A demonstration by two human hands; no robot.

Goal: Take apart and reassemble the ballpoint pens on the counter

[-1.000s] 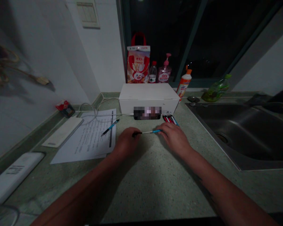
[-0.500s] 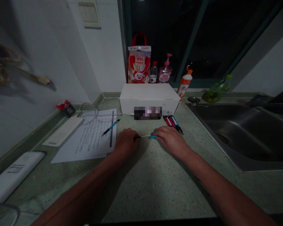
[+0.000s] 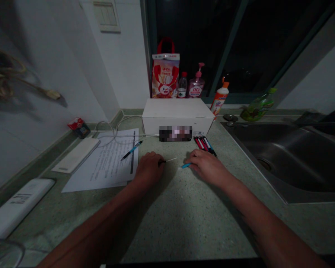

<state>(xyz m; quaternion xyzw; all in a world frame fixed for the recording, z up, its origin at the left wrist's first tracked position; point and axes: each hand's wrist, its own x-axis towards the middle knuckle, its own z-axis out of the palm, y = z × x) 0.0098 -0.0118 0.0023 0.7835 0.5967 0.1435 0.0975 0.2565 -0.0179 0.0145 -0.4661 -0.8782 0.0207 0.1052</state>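
Note:
My left hand point(image 3: 149, 167) rests on the counter beside the printed sheets, its fingers closed round the black end of a pen point(image 3: 162, 162). A thin white refill point(image 3: 172, 159) sticks out of that part to the right. Across a small gap, my right hand point(image 3: 205, 163) pinches a blue pen barrel point(image 3: 185, 165) that points left. The two pen parts are apart. Behind my right hand lie several pens point(image 3: 203, 143) in red, white, blue and black. A whole blue-and-black pen point(image 3: 131, 150) lies on the printed paper point(image 3: 108, 163) to the left.
A white box point(image 3: 178, 111) stands at the back with a blurred-out phone point(image 3: 175, 134) leaning at its front. A steel sink point(image 3: 296, 156) is on the right. On the left lie a white power bank point(image 3: 76, 154), a cable and a white power strip point(image 3: 22, 204). Bottles line the window.
My right hand has moved slightly right with the blue barrel, away from the refill tip, so the gap is wider. The left hand has stayed nearly still.

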